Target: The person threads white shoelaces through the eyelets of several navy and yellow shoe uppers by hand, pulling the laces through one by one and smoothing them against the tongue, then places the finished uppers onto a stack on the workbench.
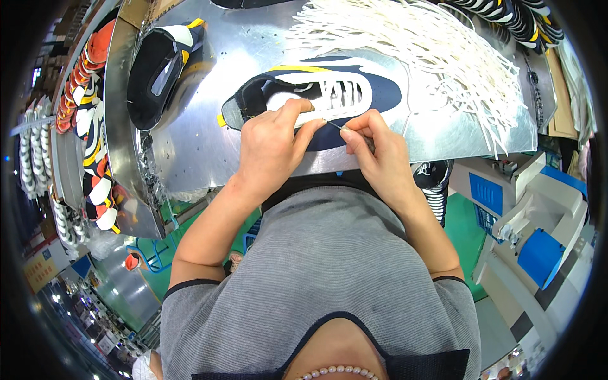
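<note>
A navy, white and yellow shoe upper [386,90] lies on its side on the metal table, toe to the right, with white lace [342,95] crossing its eyelets. My left hand [272,142] grips the near edge of its lace opening between thumb and fingers. Between the thumb and fingertips of my right hand [382,144] is a thin, dark, needle-like tool [334,125]. Its tip reaches the upper beside my left thumb. My fingers cover part of the near eyelet row, so whether the tip goes through a hole is hidden.
A large heap of loose white laces [411,44] spreads over the table [215,142] at the back right. Another dark upper [154,79] rests at the left. More uppers [95,126] are stacked beyond the left edge, others [525,22] at the far right. A grey-and-blue machine [500,190] stands lower right.
</note>
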### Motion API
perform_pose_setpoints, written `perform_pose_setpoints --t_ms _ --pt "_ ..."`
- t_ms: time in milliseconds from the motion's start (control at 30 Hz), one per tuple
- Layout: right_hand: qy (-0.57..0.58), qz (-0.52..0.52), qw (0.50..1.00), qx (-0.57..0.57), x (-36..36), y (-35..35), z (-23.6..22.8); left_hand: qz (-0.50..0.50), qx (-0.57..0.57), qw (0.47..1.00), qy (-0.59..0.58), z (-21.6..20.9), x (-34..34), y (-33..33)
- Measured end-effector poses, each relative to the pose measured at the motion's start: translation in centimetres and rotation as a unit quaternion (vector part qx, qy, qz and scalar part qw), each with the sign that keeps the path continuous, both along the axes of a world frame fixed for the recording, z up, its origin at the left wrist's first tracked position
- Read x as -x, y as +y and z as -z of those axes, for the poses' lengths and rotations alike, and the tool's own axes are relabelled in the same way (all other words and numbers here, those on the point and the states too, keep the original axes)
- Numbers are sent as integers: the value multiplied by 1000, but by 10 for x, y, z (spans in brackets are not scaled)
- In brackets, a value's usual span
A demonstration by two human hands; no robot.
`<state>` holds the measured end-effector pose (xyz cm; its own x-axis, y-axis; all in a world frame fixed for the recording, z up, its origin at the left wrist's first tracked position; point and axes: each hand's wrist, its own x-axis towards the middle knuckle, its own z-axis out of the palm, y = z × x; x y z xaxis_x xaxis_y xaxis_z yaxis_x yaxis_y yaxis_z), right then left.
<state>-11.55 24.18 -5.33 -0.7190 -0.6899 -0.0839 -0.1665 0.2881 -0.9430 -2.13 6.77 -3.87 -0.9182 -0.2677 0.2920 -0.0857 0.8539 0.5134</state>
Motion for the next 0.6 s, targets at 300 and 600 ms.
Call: perform_pose_setpoints --t_ms 300,600 --pt "-71 19 997 -34 0 -32 9 115 12 993 6 2 0 -2" --pt "-133 60 983 113 48 0 -17 43 -118 992 30 -1 -5 8"
